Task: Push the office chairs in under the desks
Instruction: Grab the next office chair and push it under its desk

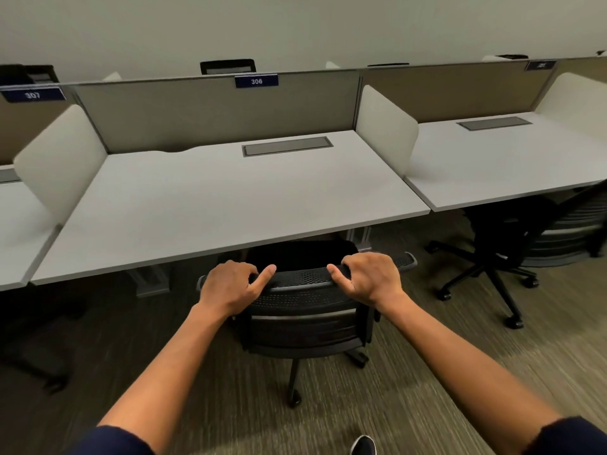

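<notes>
A black mesh office chair (303, 305) stands in front of the white desk (210, 205) marked 306, its seat partly beneath the desk's front edge. My left hand (231, 285) grips the top left of the chair's backrest. My right hand (369, 277) grips the top right of the same backrest. A second black office chair (502, 244) sits under the neighbouring desk (492, 165) on the right, with its wheeled base sticking out onto the carpet.
White side dividers (59, 162) and grey back panels separate the desks. A third desk marked 307 (13, 211) lies at the left, with a dark chair base (49, 362) on the floor below it. My shoe (363, 445) shows on the striped carpet.
</notes>
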Motion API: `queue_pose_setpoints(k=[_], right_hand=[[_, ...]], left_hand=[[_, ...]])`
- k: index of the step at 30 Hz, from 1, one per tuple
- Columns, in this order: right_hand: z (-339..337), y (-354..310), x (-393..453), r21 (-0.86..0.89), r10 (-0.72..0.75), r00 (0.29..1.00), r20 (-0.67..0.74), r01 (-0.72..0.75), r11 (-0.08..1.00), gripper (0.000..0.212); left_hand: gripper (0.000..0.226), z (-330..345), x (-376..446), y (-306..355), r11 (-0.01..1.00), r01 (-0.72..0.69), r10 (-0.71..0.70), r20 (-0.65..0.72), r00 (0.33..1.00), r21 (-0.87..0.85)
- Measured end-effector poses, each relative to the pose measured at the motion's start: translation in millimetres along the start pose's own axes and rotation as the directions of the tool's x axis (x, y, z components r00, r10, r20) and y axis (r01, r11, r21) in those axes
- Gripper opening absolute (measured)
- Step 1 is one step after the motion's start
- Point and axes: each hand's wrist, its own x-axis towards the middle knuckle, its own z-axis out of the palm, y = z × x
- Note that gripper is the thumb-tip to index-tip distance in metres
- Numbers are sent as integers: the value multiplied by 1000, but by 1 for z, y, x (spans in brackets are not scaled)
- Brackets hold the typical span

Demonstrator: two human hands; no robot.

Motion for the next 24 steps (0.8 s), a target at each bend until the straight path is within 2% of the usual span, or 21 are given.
queue_pose_setpoints(k=[6,12,17,21,24], right_hand=[[-1,-17,5,13,-18,1000,4,17,1000,88],[1,-23,16,118,-14,995,-104,27,993,83],[-4,-26,34,70,-52,999,-5,52,996,89],[-2,-29,47,44,-62,996,69,59,997,89],[0,-32,56,62,-60,994,91,55,997,89]], left_hand=[[89,-5,-9,-12,1000,25,-25,-17,1000,-1],[91,-7,-9,-20,997,78,-78,-43,996,-3],[96,-7,-4,-29,994,101,-99,-54,994,40],[97,-7,1,-37,988,128,-129,18,991,81],[98,-8,6,-42,984,142,-145,18,989,108]])
